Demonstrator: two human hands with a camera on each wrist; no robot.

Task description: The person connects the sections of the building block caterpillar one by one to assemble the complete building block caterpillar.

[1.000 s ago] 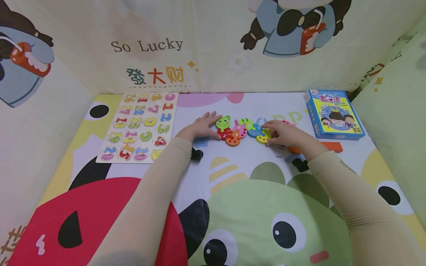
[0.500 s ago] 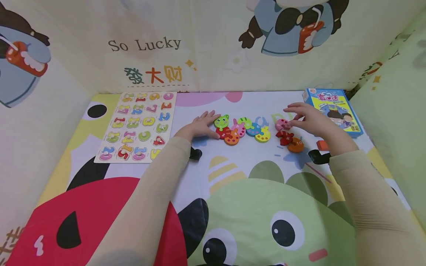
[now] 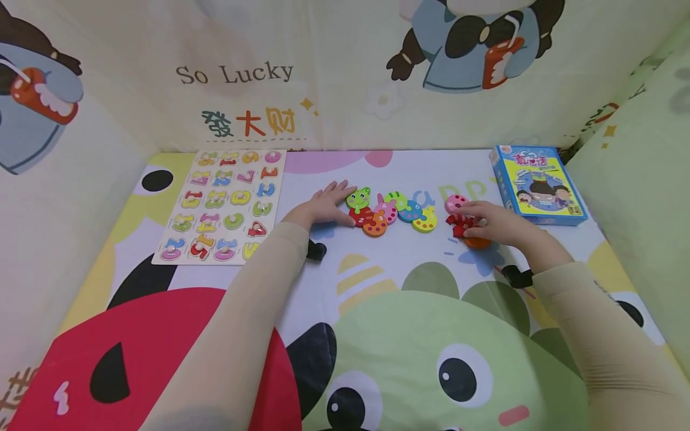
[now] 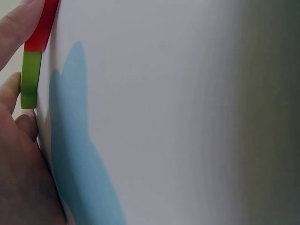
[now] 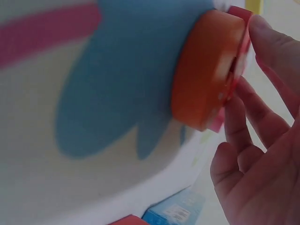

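A row of joined caterpillar puzzle pieces lies on the table: green head point(image 3: 358, 198), red piece point(image 3: 360, 217), then orange, pink, green, blue and a yellow piece point(image 3: 425, 221). My left hand point(image 3: 321, 206) rests at its left end with straight fingers, thumb by the red piece and fingertips by the green head point(image 4: 31, 79). To the right lie a pink piece point(image 3: 454, 202), a red puzzle piece point(image 3: 457, 226) and an orange piece point(image 3: 477, 243). Between thumb and fingers, my right hand point(image 3: 501, 224) pinches that red piece, partly hiding it; the orange piece point(image 5: 201, 70) sits beside it.
A number puzzle board point(image 3: 215, 206) lies at the back left. At the back right stands a blue and yellow box point(image 3: 541, 185), with a red-orange block point(image 5: 129, 220) near it in the right wrist view. Printed fabric walls enclose the table's back and sides.
My right hand has left the yellow end of the row, moved right above the loose pieces, then come down onto the red one. The left hand has stayed in place.
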